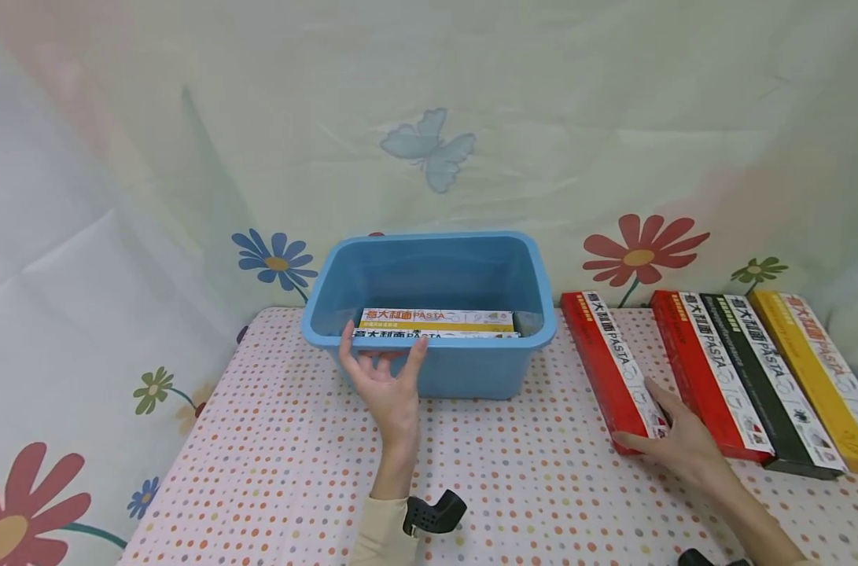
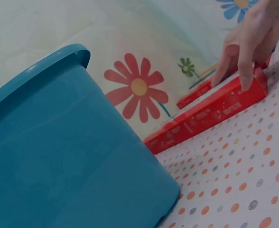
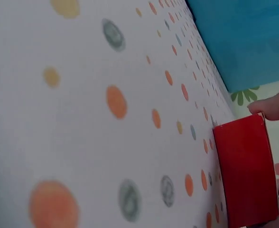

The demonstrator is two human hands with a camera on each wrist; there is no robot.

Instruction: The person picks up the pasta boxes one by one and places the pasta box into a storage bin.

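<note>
My left hand (image 1: 382,385) grips the front rim of a blue plastic bin (image 1: 471,365). Inside the bin, a yellow pasta box (image 1: 436,316) lies lengthwise, with another pasta box (image 1: 464,335) in front of it, mostly hidden by the rim. To the right, my right hand (image 1: 683,440) holds the near end of a red pasta box (image 1: 602,362), thumb on one side and fingers on the other. The left wrist view shows this red box (image 2: 206,114) lying along the table beside the bin. Its red end (image 3: 246,171) shows close up in the right wrist view.
Right of the held box, a second red pasta box (image 1: 705,377), a black one (image 1: 775,385) and a yellow one (image 1: 825,377) lie side by side on the dotted tablecloth (image 1: 273,464). A flowered curtain (image 1: 528,141) hangs behind the table.
</note>
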